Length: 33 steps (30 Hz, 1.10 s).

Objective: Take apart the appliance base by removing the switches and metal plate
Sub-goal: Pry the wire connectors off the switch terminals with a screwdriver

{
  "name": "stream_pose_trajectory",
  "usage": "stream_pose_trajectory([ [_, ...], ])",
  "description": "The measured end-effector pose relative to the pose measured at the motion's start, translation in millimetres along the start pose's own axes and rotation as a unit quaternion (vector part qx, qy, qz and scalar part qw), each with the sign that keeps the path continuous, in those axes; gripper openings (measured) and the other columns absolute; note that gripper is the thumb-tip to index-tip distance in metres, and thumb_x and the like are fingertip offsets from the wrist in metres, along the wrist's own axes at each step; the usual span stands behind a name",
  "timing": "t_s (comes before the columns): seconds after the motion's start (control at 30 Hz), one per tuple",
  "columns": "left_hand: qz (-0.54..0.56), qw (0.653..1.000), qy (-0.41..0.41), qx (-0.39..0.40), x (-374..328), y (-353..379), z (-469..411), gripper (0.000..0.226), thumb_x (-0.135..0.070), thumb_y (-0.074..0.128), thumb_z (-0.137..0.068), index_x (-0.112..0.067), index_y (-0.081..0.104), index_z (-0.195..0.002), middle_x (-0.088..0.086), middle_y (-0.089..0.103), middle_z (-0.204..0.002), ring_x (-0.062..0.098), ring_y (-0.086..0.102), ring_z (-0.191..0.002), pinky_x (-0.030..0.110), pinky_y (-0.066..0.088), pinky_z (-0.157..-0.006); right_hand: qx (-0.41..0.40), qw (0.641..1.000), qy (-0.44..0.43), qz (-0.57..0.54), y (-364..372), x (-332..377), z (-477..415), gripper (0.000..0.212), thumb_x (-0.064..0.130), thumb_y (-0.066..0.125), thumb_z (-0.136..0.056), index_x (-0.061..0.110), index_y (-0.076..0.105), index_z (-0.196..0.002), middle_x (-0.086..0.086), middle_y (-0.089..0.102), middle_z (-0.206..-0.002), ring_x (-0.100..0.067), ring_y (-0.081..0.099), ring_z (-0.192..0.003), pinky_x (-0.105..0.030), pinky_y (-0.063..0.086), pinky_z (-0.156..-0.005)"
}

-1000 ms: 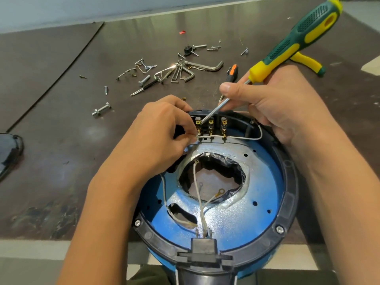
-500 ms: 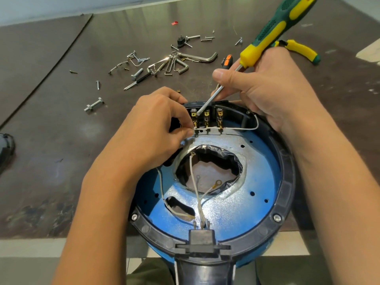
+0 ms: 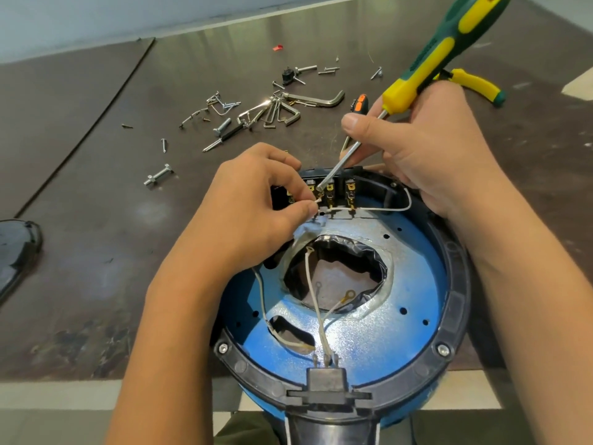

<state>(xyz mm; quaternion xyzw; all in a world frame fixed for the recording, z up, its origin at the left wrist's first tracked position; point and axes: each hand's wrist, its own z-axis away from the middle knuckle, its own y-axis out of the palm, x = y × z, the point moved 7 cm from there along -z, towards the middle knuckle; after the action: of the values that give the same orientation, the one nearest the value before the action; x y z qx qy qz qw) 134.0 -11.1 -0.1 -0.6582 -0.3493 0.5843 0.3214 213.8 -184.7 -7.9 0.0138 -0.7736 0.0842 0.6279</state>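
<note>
The blue base point(image 3: 385, 342) sits at the near edge of a dark table point(image 3: 80, 220) with loose screws point(image 3: 163, 145). Left hand point(image 3: 253, 216) pinches a white wire point(image 3: 318, 201) at the switches point(image 3: 350, 189); right hand point(image 3: 433, 155) grips a screwdriver point(image 3: 433, 56).

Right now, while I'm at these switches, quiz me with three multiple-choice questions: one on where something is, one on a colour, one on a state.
1. Where is the tip of the screwdriver?
A) in the central hole
B) at the switch terminals on the far rim of the appliance base
C) on the table

2. What colours is its handle?
A) red and black
B) green and yellow
C) all blue

3. What is the left hand doing?
A) lying flat on the table
B) holding pliers
C) pinching a white wire

Answers:
1 B, the tip meets a brass terminal.
2 B, a green grip with yellow inserts.
3 C, thumb and fingertips close on the wire beside the switches.
</note>
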Motion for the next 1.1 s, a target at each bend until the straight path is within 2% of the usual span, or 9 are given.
stream_pose_trajectory([
  [0.1, 0.019, 1.0, -0.001, 0.002, 0.2, -0.2, 0.2, 0.01, -0.03, 0.08, -0.083, -0.036, 0.074, -0.077, -0.013, 0.06, -0.12, 0.004, 0.056, -0.111, 0.013, 0.038, -0.086, 0.003, 0.999, 0.01, -0.03, -1.1, -0.3, 0.8, 0.034, 0.02, 0.079, -0.09, -0.001, 0.057, -0.107, -0.025, 0.071, -0.1, -0.025, 0.078, -0.072, -0.049, 0.065, -0.07],
  [0.2, 0.058, 0.998, 0.0, -0.027, 2.6, -6.2, 1.2, 0.008, -0.029, 0.081, -0.083, -0.034, 0.077, -0.079, -0.015, 0.062, -0.117, 0.004, 0.058, -0.112, 0.033, 0.046, -0.099, 0.0, 0.999, -0.005, -0.038, -1.9, 2.0, 2.1, 0.025, 0.022, 0.076, -0.092, 0.007, 0.058, -0.098, 0.006, 0.069, -0.065, -0.008, 0.07, -0.051, -0.036, 0.063, -0.059],
  [0.3, 0.115, 0.992, 0.0, -0.058, 6.1, -13.5, 2.3, 0.005, -0.027, 0.081, -0.083, -0.031, 0.079, -0.08, -0.015, 0.067, -0.112, 0.006, 0.062, -0.11, 0.043, 0.049, -0.102, -0.024, 0.998, -0.017, -0.063, -5.0, 5.2, 2.1, 0.021, 0.022, 0.076, -0.092, 0.009, 0.06, -0.093, 0.007, 0.067, -0.064, -0.005, 0.062, -0.043, -0.031, 0.058, -0.052],
  [0.4, 0.175, 0.98, 0.007, -0.091, 6.1, -19.1, 3.2, 0.004, -0.022, 0.08, -0.085, -0.025, 0.078, -0.083, -0.011, 0.072, -0.103, 0.002, 0.068, -0.099, 0.036, 0.055, -0.094, -0.05, 0.995, -0.033, -0.081, -7.3, 8.5, 1.9, 0.027, 0.024, 0.075, -0.093, 0.003, 0.061, -0.103, -0.005, 0.068, -0.078, -0.002, 0.058, -0.04, -0.031, 0.057, -0.051],
  [0.53, 0.26, 0.949, 0.067, -0.167, -3.5, -36.6, 6.9, 0.006, -0.012, 0.076, -0.089, -0.017, 0.076, -0.092, 0.0, 0.075, -0.092, 0.006, 0.07, -0.085, 0.019, 0.053, -0.078, -0.054, 0.995, -0.05, -0.074, -8.8, 8.3, 1.3, 0.024, 0.024, 0.073, -0.095, 0.004, 0.06, -0.1, 0.014, 0.061, -0.055, -0.002, 0.057, -0.04, -0.031, 0.057, -0.049],
  [0.63, 0.233, 0.928, 0.121, -0.266, -9.2, -58.7, 14.8, 0.006, -0.018, 0.077, -0.089, -0.021, 0.074, -0.093, 0.012, 0.071, -0.092, 0.022, 0.064, -0.077, 0.025, 0.05, -0.067, -0.058, 0.994, -0.062, -0.062, -10.7, 6.7, 1.0, 0.026, 0.024, 0.074, -0.094, 0.0, 0.063, -0.099, 0.012, 0.061, -0.052, -0.002, 0.059, -0.04, -0.031, 0.057, -0.05],
  [0.83, 0.24, 0.886, 0.118, -0.38, 1.5, -77.9, 24.4, 0.01, -0.018, 0.075, -0.091, -0.028, 0.073, -0.092, -0.014, 0.071, -0.079, 0.006, 0.062, -0.071, 0.022, 0.048, -0.067, -0.057, 0.994, -0.071, -0.066, -14.4, 6.4, 0.3, 0.02, 0.022, 0.075, -0.094, 0.006, 0.063, -0.09, 0.004, 0.069, -0.06, -0.004, 0.063, -0.044, -0.03, 0.056, -0.048],
  [1.0, 0.145, 0.955, -0.015, -0.259, 23.4, -51.3, 7.0, 0.036, -0.014, 0.073, -0.09, -0.031, 0.066, -0.121, -0.014, 0.073, -0.101, 0.001, 0.069, -0.088, 0.027, 0.057, -0.082, -0.045, 0.994, -0.076, -0.066, -14.2, 5.3, 0.9, 0.02, 0.02, 0.076, -0.093, 0.015, 0.061, -0.081, 0.0, 0.071, -0.065, -0.005, 0.066, -0.048, -0.027, 0.055, -0.046],
  [1.1, 0.101, 0.969, -0.019, -0.223, 17.4, -44.3, 4.1, 0.03, -0.016, 0.072, -0.091, -0.03, 0.069, -0.117, -0.016, 0.071, -0.099, -0.001, 0.068, -0.091, 0.033, 0.059, -0.087, -0.029, 0.994, -0.083, -0.065, -12.6, 7.8, 1.4, 0.02, 0.02, 0.076, -0.093, 0.017, 0.06, -0.082, -0.006, 0.073, -0.07, -0.004, 0.063, -0.044, -0.027, 0.054, -0.046],
])
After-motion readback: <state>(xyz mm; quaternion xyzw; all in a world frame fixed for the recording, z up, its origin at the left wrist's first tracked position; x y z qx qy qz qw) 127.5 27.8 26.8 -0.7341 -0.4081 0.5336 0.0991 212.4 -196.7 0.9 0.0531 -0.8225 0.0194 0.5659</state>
